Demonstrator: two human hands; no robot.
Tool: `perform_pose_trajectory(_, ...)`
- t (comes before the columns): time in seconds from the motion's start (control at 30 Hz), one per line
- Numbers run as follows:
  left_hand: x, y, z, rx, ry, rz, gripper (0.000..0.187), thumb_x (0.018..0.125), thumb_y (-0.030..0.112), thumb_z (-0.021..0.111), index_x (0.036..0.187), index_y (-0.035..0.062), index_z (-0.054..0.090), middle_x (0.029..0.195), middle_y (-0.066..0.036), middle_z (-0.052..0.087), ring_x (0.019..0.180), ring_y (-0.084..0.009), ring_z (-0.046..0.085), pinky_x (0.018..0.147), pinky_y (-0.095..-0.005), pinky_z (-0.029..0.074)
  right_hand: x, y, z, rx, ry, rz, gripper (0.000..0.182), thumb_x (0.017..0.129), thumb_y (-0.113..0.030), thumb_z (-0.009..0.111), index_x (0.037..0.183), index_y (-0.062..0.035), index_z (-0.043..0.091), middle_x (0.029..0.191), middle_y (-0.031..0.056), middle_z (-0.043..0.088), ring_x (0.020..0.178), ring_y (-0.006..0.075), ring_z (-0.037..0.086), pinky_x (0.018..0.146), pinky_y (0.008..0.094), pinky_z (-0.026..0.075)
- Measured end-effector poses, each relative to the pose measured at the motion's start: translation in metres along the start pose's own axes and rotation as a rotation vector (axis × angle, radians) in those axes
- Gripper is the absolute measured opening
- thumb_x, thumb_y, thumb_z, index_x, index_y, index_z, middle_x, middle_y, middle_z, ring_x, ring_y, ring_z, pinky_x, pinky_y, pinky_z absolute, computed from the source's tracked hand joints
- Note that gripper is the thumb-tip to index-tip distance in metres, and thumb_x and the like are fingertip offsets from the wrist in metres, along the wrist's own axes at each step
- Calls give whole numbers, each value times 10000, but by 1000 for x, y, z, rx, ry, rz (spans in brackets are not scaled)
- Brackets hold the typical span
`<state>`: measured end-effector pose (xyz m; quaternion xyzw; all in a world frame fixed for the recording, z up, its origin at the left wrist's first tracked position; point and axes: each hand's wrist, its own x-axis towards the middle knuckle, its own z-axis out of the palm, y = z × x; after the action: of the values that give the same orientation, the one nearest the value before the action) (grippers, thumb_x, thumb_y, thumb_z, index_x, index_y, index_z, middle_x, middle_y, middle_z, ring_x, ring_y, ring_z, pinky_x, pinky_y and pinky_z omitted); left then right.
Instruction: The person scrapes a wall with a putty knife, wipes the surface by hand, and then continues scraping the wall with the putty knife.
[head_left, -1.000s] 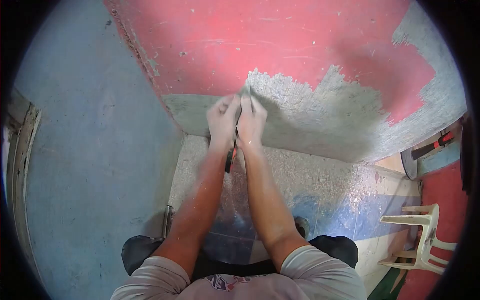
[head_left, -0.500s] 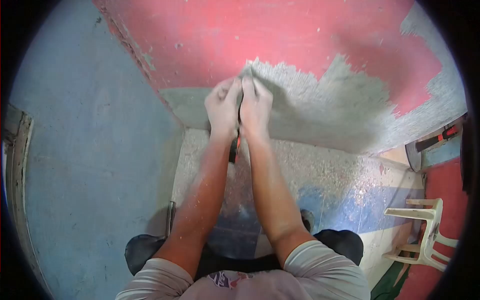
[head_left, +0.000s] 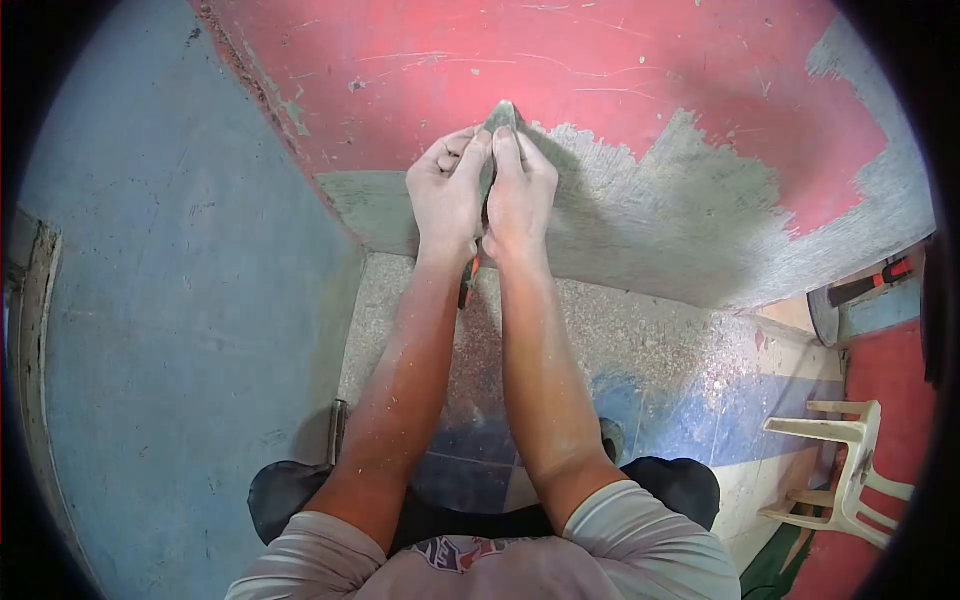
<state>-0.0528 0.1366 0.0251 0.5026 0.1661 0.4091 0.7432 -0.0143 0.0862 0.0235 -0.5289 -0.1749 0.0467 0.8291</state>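
My left hand [head_left: 447, 190] and my right hand [head_left: 517, 190] are side by side, dusted white, thumbs forward. Between them they grip a scraper with a pointed grey-green blade [head_left: 504, 115], its tip against the red wall just above the stripped edge. A black and orange length, seemingly its handle [head_left: 467, 283], shows below my wrists; my hands hide the middle of it. Red paint [head_left: 420, 90] covers the upper wall, with thin pale scratches across it. Lower down, bare grey plaster [head_left: 660, 220] has a ragged upper border.
A blue wall [head_left: 200, 280] stands close on my left, meeting the red wall in a corner. Pale debris is scattered over the tiled floor [head_left: 640, 310]. At right are a cream plastic chair [head_left: 850, 450] and a tool with a red and black handle [head_left: 870, 284].
Both hands have slid up the wall together, carrying the scraper with them. Its blade now shows more fully beyond my thumbs. The view has shifted slightly.
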Motion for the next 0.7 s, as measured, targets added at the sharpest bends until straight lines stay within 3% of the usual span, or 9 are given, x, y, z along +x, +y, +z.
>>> perform_pose_trajectory(0.13,-12,-40,-19,69,3,-53,176,980,92,697,1081,-49,726,891,12,689,793,-40,589,692,-202,465,-16,44,-23,-51,43,34,334,1057,-205,549,842,47,587,707,-11,465,694,95,387,604,319,354)
perform_pose_trajectory(0.27,-14,-47,-27,43,25,-83,172,978,97,703,1075,-43,728,869,23,683,781,-35,581,688,-201,460,-23,47,-18,-7,69,50,318,1060,-200,544,875,49,611,727,-7,493,717,99,421,626,319,378)
perform_pose_trajectory(0.33,-3,-24,-12,-30,21,-48,173,977,100,706,1074,-41,731,856,28,678,774,-33,576,685,-199,457,-11,11,-7,-72,8,-7,311,1062,-198,541,890,46,624,742,-6,515,732,101,442,640,321,394)
perform_pose_trajectory(0.43,7,9,2,-12,-19,40,173,982,121,706,1055,-33,731,844,29,676,769,-32,569,688,-199,457,4,-4,6,86,-31,24,303,1061,-195,540,908,48,637,750,19,548,736,108,465,651,324,413)
perform_pose_trajectory(0.57,-11,-55,-23,40,-68,11,190,989,171,709,1000,-17,723,844,17,681,758,-43,573,682,-218,469,-20,44,-29,-151,34,-52,311,1074,-208,543,898,27,643,827,0,580,772,77,476,661,276,417)
perform_pose_trajectory(0.63,-27,-108,-59,229,-75,-198,192,977,138,698,1101,-6,726,927,-22,735,883,-109,667,808,-276,529,-40,93,-56,-218,79,104,305,1065,-196,545,906,40,655,840,17,609,776,95,505,678,277,437)
perform_pose_trajectory(0.7,-50,-144,-79,547,-39,-176,239,955,140,712,1145,-5,711,977,-81,749,927,-163,701,841,-304,548,-64,150,-86,-174,185,284,340,1048,-214,551,980,87,693,876,77,702,778,153,571,715,357,480)
